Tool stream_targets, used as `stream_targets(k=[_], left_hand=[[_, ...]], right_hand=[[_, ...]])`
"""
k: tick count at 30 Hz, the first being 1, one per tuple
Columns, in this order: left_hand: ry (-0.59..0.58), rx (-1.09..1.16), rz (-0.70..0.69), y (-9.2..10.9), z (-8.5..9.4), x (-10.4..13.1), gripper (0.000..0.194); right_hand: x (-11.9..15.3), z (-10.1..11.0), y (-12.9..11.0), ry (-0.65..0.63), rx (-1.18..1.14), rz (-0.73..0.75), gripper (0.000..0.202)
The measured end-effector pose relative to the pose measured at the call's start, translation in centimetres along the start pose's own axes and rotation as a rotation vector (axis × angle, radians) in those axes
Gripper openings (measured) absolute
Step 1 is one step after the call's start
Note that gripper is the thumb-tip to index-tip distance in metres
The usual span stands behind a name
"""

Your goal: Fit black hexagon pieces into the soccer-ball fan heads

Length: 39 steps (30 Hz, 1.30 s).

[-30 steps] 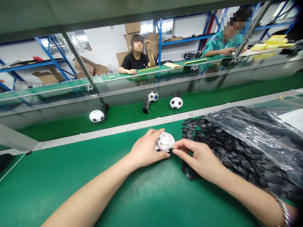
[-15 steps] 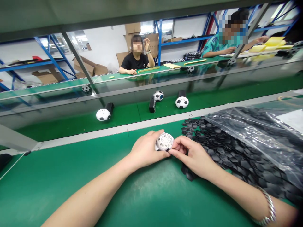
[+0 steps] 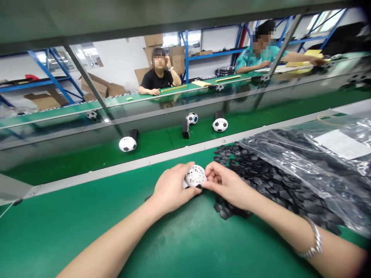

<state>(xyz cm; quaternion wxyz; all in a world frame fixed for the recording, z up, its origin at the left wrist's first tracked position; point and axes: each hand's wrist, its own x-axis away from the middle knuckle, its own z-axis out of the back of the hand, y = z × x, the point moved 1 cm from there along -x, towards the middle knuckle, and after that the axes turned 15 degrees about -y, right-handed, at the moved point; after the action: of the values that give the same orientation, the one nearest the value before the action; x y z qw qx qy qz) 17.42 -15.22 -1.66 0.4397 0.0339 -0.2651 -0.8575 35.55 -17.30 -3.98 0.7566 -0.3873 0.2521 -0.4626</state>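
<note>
A round white piece with an openwork grille (image 3: 196, 176) sits between my two hands above the green table (image 3: 185, 239). My left hand (image 3: 174, 187) is wrapped around its left side, thumb along the lower edge. At the right edge, my right hand (image 3: 224, 183) has thumb and index finger pinched against the piece; whether a small part is between those fingertips is hidden. Beside my right hand spreads a pile of flat black pentagon-shaped pieces (image 3: 269, 185). A dark item shows partly behind my left wrist.
A clear plastic bag (image 3: 319, 158) covers part of the pile. Past the metal rail (image 3: 116, 170), white-and-black ball-patterned units (image 3: 127, 144) with black handles lie on a green belt. Two people (image 3: 160, 79) sit across, behind a slanted post (image 3: 87, 79).
The camera view has shifted slightly. Both hands still hold the white piece in nearly the same pose. The person at the far right has stretched an arm out to the right.
</note>
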Motion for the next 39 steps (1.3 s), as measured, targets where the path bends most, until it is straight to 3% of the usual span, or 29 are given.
stream_targets(k=[4,6,14,20,25,29,34,39], left_hand=[[-0.103,-0.072,-0.074,-0.2,0.4,-0.1,0.066],[-0.12,-0.129,-0.131,-0.3,0.7,-0.2,0.06],[-0.129,-0.244,-0.216,-0.9,1.0,-0.3,0.072],[-0.086,-0.207,-0.218,-1.2,0.5,-0.4,0.071],[-0.033,-0.192,-0.205,-1.4,0.1,-0.8,0.07],[-0.009,-0.204,-0.198,-1.5,0.2,-0.8,0.07],[-0.058,-0.144,-0.21,-1.1,0.6,-0.5,0.07],[-0.062,-0.068,-0.169,-0.8,0.6,-0.6,0.079]], right_hand=[[0.0,3.8,2.1,0.14,0.439,-0.098,0.015],[0.1,4.9,3.0,0.143,0.545,-0.131,0.013],[-0.3,4.2,3.2,0.025,0.672,-0.118,0.013],[0.1,4.6,2.9,0.012,0.611,-0.136,0.004],[0.9,3.5,0.0,-0.071,0.311,0.025,0.011],[1.4,2.2,-1.9,-0.115,0.219,0.094,0.01],[1.2,1.3,-2.1,-0.128,0.155,0.147,0.01],[0.6,0.3,-1.5,-0.068,-0.002,0.109,0.009]])
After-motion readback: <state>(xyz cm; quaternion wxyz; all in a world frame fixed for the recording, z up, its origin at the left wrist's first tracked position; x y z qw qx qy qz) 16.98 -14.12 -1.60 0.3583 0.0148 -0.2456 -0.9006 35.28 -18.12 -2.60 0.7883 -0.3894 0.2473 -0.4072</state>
